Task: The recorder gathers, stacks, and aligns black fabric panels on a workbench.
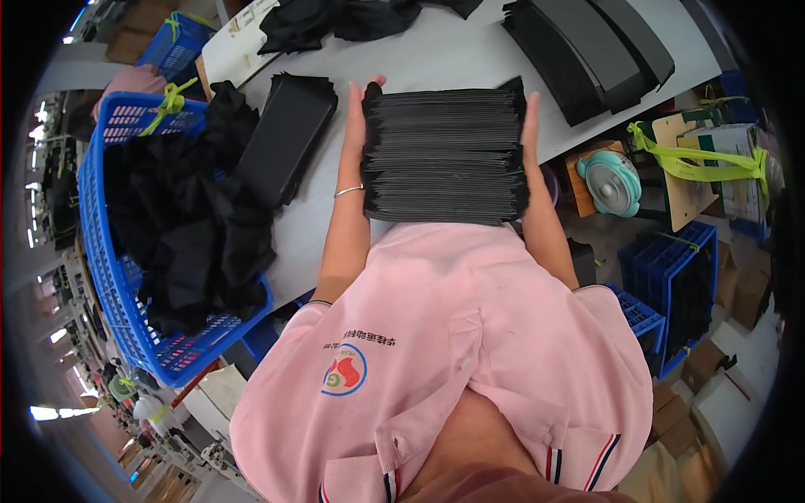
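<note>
A thick stack of black fabric pieces (444,155) is pressed between my two palms, its many layered edges facing up toward me. My left hand (355,121) lies flat along the stack's left side, with fingertips showing past its far corner. Along the opposite side, my right hand (530,126) is stretched out, partly hidden by the black pieces. The stack is close to my body, over the near edge of the pale table (436,54). Left of it lies another pile of flat black pieces (289,126).
A blue plastic basket (92,218) heaped with black cloth (189,218) stands at the left. More black stacks (587,54) lie at the far right of the table, with loose black fabric (369,18) at the back. A turquoise fan (610,184) and blue crates (662,256) are at the right.
</note>
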`<state>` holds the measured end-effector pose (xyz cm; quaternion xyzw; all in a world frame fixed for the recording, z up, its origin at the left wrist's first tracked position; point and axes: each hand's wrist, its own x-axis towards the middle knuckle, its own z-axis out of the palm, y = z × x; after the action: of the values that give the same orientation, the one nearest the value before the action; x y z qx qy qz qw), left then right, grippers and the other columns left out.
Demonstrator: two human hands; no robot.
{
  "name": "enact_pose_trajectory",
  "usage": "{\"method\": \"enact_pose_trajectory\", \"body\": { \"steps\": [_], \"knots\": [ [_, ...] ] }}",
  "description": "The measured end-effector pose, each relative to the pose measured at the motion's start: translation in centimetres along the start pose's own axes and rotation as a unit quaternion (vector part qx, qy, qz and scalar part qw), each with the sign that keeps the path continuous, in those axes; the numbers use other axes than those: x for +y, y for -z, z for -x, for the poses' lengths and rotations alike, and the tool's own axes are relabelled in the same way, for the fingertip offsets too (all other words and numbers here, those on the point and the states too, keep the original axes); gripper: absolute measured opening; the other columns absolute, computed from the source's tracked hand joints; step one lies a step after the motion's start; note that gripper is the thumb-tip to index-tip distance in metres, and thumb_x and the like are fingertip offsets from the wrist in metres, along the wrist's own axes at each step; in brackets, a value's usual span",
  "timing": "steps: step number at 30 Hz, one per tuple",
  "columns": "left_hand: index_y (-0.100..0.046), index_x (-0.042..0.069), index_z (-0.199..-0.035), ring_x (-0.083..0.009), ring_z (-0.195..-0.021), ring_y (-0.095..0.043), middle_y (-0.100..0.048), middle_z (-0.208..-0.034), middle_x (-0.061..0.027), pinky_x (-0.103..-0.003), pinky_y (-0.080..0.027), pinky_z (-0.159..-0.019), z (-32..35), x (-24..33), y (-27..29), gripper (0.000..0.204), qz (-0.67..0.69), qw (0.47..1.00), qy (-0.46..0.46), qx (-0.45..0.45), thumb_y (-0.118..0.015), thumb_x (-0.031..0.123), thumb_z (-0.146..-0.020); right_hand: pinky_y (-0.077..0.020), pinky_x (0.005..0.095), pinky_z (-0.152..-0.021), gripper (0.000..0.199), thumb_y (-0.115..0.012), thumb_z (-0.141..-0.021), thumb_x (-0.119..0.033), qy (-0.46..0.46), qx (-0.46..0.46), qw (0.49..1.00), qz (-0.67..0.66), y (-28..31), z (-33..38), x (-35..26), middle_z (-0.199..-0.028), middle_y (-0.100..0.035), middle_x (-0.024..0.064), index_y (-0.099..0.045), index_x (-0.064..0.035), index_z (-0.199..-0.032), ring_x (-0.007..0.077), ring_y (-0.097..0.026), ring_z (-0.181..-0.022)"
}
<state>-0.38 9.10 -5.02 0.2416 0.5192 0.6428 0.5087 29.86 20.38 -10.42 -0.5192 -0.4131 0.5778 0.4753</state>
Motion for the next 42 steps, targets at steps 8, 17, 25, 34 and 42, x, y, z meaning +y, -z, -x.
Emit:
{"method": "enact_pose_trajectory", "body": {
  "steps": [8,17,25,34,42],
  "knots": [
    [-0.065,0.002,-0.135,-0.0163,-0.119,-0.058,-0.064,-0.132,-0.0072,-0.031,-0.045,-0.103,1.8,0.4,0.4,0.058,-0.025,0.998,0.036,0.036,-0.059,0.05,-0.103,-0.0408,0.0337,-0.107,0.067,-0.039,-0.11,-0.053,0.019,0.044,0.989,0.138,0.3,1.7,-4.7,-0.137,-0.063,0.0206,-0.058,0.0034,-0.141,0.0258,-0.058,-0.127],
    [-0.065,0.001,-0.135,-0.029,-0.137,-0.053,-0.066,-0.137,-0.013,-0.041,-0.042,-0.112,1.7,6.2,-1.3,0.056,-0.298,0.95,-0.09,-0.003,-0.073,0.04,-0.095,-0.017,0.0522,-0.127,0.086,-0.066,-0.093,-0.052,0.408,-0.268,0.659,0.572,-0.9,13.4,-10.6,-0.166,-0.036,0.0115,-0.036,-0.0056,-0.159,0.029,-0.03,-0.155],
    [-0.051,0.007,-0.149,-0.0352,-0.149,-0.038,-0.049,-0.155,-0.0148,-0.064,-0.02,-0.121,3.6,1.3,-8.1,0.07,-0.69,0.648,-0.31,-0.083,-0.06,0.054,-0.098,-0.017,0.0494,-0.128,0.084,-0.064,-0.095,-0.053,0.398,-0.307,0.651,0.569,-1.1,14.6,-10.5,-0.166,-0.035,0.0115,-0.037,-0.0045,-0.158,0.0262,-0.028,-0.156],
    [-0.03,0.012,-0.163,-0.0412,-0.156,-0.021,-0.024,-0.168,-0.0236,-0.061,-0.01,-0.125,7.3,2.7,-6.5,0.124,-0.692,0.639,-0.287,-0.175,-0.067,0.085,-0.07,-0.0248,0.0526,-0.123,0.059,-0.07,-0.096,-0.025,0.331,-0.114,0.792,0.501,5.5,17.3,-12.3,-0.156,-0.044,0.0185,-0.05,-0.0046,-0.148,0.0321,-0.042,-0.145],
    [-0.032,0.008,-0.162,-0.0449,-0.155,-0.021,-0.029,-0.163,-0.0301,-0.064,-0.009,-0.123,7.1,3.3,-6.2,0.139,-0.675,0.64,-0.305,-0.203,-0.074,0.086,-0.055,-0.0521,0.0387,-0.086,0.042,-0.077,-0.086,-0.009,0.332,-0.124,0.82,0.449,8.4,21.4,-11.9,-0.116,-0.063,0.0128,-0.07,-0.0046,-0.127,0.0296,-0.065,-0.099]
  ]
}}
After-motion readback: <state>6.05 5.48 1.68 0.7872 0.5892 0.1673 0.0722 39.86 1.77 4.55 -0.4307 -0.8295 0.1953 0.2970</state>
